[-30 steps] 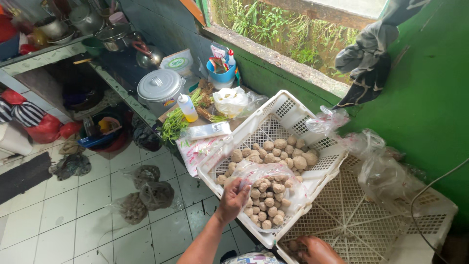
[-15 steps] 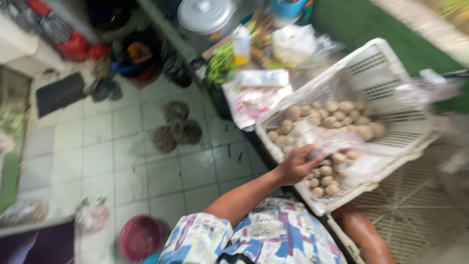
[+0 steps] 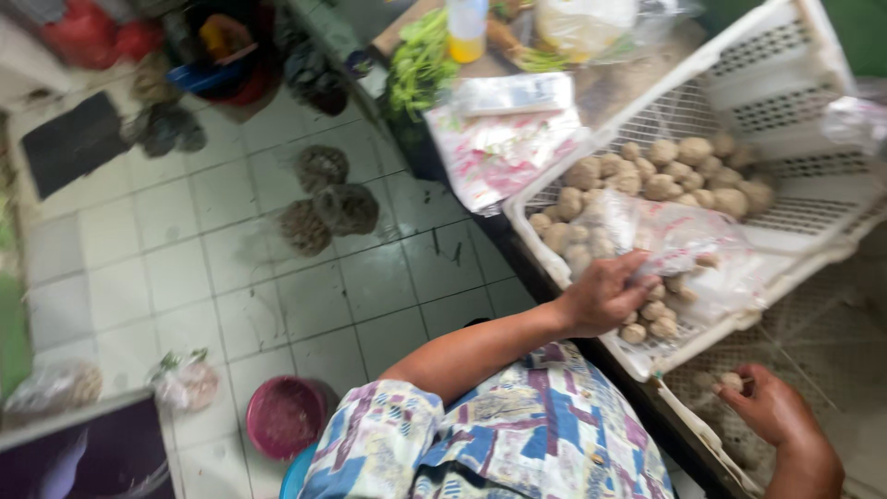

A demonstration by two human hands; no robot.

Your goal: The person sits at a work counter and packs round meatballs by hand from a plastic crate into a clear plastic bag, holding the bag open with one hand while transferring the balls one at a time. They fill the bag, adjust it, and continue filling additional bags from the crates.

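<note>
Head view: left hand [image 3: 605, 294] rests in the white crate [image 3: 785, 55], fingers curled loosely on the clear plastic bag [image 3: 684, 236] lying over the round brown balls [image 3: 665, 171]. Right hand [image 3: 767, 407] pinches one ball [image 3: 732, 380] over the lower crate. Most balls remain in the crate; sorting appears barely underway.
</note>
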